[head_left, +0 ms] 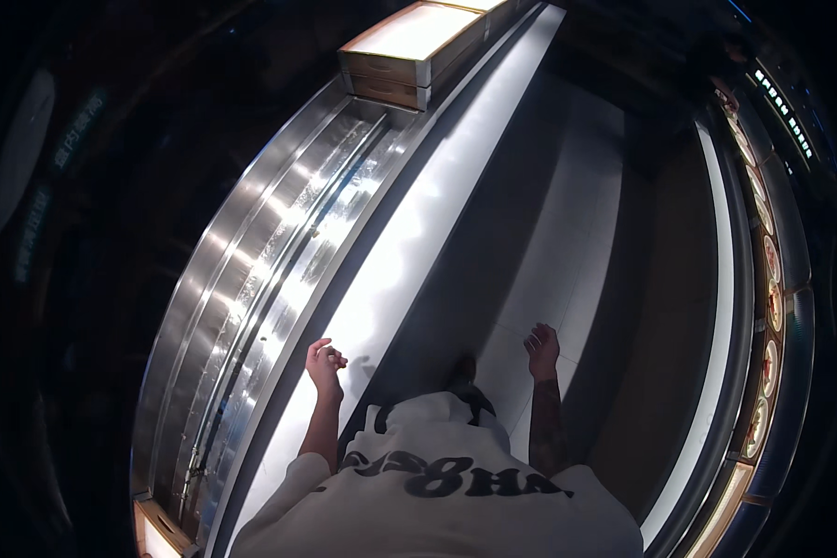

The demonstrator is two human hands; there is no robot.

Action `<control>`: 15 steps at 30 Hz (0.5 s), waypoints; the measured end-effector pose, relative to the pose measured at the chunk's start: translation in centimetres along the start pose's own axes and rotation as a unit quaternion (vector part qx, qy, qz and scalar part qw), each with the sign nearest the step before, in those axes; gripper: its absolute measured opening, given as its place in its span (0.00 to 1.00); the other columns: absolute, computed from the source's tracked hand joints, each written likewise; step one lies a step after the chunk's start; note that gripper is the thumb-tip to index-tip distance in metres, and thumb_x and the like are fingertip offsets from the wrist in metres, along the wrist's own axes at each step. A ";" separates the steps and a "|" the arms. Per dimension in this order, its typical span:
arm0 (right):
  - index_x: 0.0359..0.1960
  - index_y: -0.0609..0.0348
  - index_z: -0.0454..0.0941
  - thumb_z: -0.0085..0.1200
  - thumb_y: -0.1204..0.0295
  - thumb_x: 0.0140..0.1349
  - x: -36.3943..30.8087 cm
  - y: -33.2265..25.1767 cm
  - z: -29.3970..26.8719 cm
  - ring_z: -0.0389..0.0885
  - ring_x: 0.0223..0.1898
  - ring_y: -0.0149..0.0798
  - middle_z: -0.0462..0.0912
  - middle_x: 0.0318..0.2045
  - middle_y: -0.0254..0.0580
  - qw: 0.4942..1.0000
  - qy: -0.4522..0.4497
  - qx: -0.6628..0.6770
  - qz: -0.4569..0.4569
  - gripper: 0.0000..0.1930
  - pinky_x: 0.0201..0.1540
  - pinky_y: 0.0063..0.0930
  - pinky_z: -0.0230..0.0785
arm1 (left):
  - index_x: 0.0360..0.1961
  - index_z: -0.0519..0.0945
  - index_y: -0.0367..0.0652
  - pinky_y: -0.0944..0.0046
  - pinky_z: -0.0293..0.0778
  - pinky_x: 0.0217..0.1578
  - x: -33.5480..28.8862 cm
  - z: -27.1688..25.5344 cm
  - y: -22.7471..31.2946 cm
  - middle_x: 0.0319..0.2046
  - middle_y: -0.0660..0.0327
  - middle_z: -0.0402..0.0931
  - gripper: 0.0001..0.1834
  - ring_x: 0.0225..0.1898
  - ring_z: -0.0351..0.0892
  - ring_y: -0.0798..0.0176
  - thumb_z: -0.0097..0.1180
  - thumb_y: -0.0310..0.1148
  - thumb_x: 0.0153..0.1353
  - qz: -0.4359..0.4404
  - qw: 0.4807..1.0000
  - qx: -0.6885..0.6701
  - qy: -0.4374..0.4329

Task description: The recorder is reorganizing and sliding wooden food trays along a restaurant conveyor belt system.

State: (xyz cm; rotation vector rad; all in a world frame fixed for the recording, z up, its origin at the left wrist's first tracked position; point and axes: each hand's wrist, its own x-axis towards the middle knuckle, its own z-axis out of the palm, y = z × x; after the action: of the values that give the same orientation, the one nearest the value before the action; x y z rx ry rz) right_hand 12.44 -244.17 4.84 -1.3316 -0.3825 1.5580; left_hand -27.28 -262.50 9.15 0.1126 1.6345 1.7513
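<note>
My left hand (325,365) is over the white counter ledge (391,251), its fingers loosely bent and apart, with nothing in them. Whether it touches the ledge I cannot tell. Out over the floor (567,232) on the right, my right hand (542,350) hangs in the air, its fingers parted and holding nothing. Along the left of the ledge runs a long stainless steel trough (242,288) with wet-looking, shiny patches and a narrow rail inside.
Wooden boxes with bright white tops (418,33) sit at the trough's far end. Another wooden box (158,532) stands at its near end. On the right, a curved counter (716,307) carries a row of lit round plates (770,367). A person (721,79) stands far right.
</note>
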 end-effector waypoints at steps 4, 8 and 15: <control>0.36 0.57 0.73 0.47 0.62 0.56 6.0 -4.2 5.7 0.69 0.30 0.32 0.72 0.30 0.35 0.998 -0.044 -0.044 0.019 0.13 0.36 0.29 0.65 | 0.43 0.62 0.39 0.69 0.70 0.28 -1.2 7.8 4.4 0.28 0.57 0.71 0.16 0.26 0.75 0.64 0.43 0.26 0.50 0.036 0.999 -0.007 -0.040; 0.36 0.57 0.73 0.46 0.64 0.56 11.4 -6.9 10.3 0.70 0.27 0.32 0.73 0.27 0.35 0.990 -0.096 -0.098 0.037 0.12 0.32 0.27 0.66 | 0.37 0.66 0.39 0.68 0.70 0.32 -1.6 15.2 10.4 0.31 0.55 0.72 0.13 0.30 0.75 0.63 0.43 0.19 0.47 0.121 0.980 0.009 -0.158; 0.37 0.57 0.73 0.47 0.65 0.57 19.4 -11.3 15.7 0.71 0.28 0.32 0.73 0.27 0.34 0.973 -0.105 -0.203 0.041 0.11 0.33 0.27 0.67 | 0.33 0.69 0.38 0.70 0.69 0.33 6.6 21.6 7.4 0.29 0.58 0.74 0.09 0.28 0.74 0.67 0.44 0.20 0.48 0.054 0.987 0.005 -0.152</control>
State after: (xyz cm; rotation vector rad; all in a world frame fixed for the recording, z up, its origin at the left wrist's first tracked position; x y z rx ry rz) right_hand 6.39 -217.64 8.07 -1.5079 -0.8234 1.7577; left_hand -24.12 -240.35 17.22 0.4580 1.4372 1.7098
